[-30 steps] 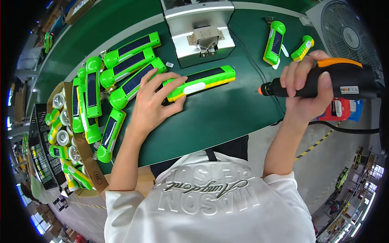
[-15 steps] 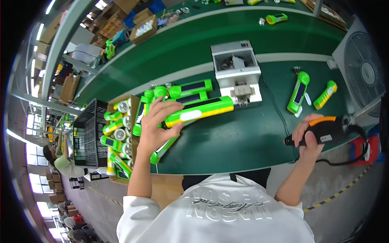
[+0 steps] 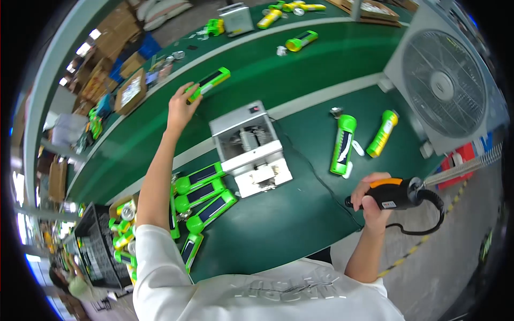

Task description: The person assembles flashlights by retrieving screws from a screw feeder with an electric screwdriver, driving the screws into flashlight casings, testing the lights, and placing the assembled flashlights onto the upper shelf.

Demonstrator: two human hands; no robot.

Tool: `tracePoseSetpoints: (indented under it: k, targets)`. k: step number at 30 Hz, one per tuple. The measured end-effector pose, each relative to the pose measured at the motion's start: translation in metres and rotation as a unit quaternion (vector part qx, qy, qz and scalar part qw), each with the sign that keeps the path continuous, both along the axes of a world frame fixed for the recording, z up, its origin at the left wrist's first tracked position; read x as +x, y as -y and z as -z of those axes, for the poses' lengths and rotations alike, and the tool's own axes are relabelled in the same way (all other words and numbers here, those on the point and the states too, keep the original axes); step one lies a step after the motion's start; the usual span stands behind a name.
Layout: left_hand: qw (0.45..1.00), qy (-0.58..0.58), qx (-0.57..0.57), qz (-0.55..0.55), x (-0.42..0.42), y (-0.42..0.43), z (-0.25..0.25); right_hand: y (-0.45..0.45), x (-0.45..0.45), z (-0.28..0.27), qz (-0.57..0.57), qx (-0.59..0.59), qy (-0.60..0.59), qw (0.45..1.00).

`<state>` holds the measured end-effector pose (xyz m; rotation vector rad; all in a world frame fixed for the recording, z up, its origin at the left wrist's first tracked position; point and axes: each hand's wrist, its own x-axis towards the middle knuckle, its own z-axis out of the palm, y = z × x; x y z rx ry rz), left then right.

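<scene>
My left hand (image 3: pixel 181 109) reaches out over the green belt, its fingers closed around the near end of a green and yellow flashlight (image 3: pixel 217 79) with a dark panel on its side. Whether that flashlight touches the belt I cannot tell. In my right hand (image 3: pixel 372 200) is a black and orange electric screwdriver (image 3: pixel 393 193), held level above the bench's right front edge. A grey and white screw feeder (image 3: pixel 251 150) stands between my arms. Left of it lie several more flashlights (image 3: pixel 211 211). To the right rest a green flashlight (image 3: pixel 342 144) and a yellow-green one (image 3: pixel 383 134).
A large fan (image 3: pixel 444 85) stands at the right end of the bench. Flashlights fill a carton (image 3: pixel 126 206) at the left, beside a black crate (image 3: pixel 96 257). Another flashlight (image 3: pixel 302 41) lies farther along the belt. A cable crosses the bench, and a person sits at far left.
My left hand has carried a flashlight forward from the bench to over the belt. The view has turned and shifted. My right hand still grips the screwdriver.
</scene>
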<state>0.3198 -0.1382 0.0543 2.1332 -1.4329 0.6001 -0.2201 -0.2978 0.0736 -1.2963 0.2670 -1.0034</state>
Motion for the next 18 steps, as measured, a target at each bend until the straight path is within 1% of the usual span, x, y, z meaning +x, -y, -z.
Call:
tracePoseSetpoints:
  k: [2, 3, 5, 7, 9, 10, 11, 13, 14, 15, 16, 18]
  targets:
    - [1.000, 0.028, -0.001, 0.007, 0.015, 0.038, 0.021, 0.000, -0.003, -0.004, 0.012, 0.010, 0.001, 1.000]
    - [0.997, 0.064, 0.038, 0.009, 0.029, 0.051, 0.035, 0.003, -0.006, -0.005, 0.026, -0.021, -0.011, 0.999]
    - [0.997, 0.006, 0.072, 0.001, 0.042, 0.060, 0.055, 0.003, -0.012, -0.007, 0.041, -0.024, -0.010, 0.999]
    - [0.993, -0.024, 0.118, -0.017, 0.035, 0.064, 0.047, 0.003, -0.019, -0.009, 0.048, -0.031, -0.004, 0.998]
    - [0.992, 0.036, 0.118, 0.017, 0.038, 0.064, 0.027, 0.002, -0.023, -0.008, 0.054, -0.028, 0.003, 0.998]
    - [0.990, 0.066, 0.119, 0.035, 0.027, 0.063, 0.007, 0.001, -0.026, -0.008, 0.056, -0.024, 0.006, 0.998]
    - [0.994, 0.003, 0.079, 0.070, 0.015, 0.069, -0.012, 0.000, -0.030, -0.007, 0.060, -0.028, -0.001, 0.998]
    - [0.988, 0.000, 0.110, 0.110, -0.053, 0.089, -0.076, 0.001, -0.034, -0.006, 0.066, -0.037, -0.010, 0.997]
    - [0.984, -0.003, 0.126, 0.127, -0.094, 0.099, -0.099, 0.002, -0.036, -0.007, 0.075, -0.039, -0.011, 0.996]
    - [0.980, 0.012, 0.119, 0.160, -0.138, 0.109, -0.114, 0.003, -0.038, -0.008, 0.084, -0.041, -0.012, 0.996]
    - [0.975, 0.027, 0.111, 0.192, -0.182, 0.119, -0.119, 0.003, -0.040, -0.010, 0.093, -0.044, -0.013, 0.995]
    - [0.946, 0.057, 0.198, 0.249, -0.256, 0.138, -0.107, 0.002, -0.043, -0.021, 0.099, -0.024, 0.006, 0.995]
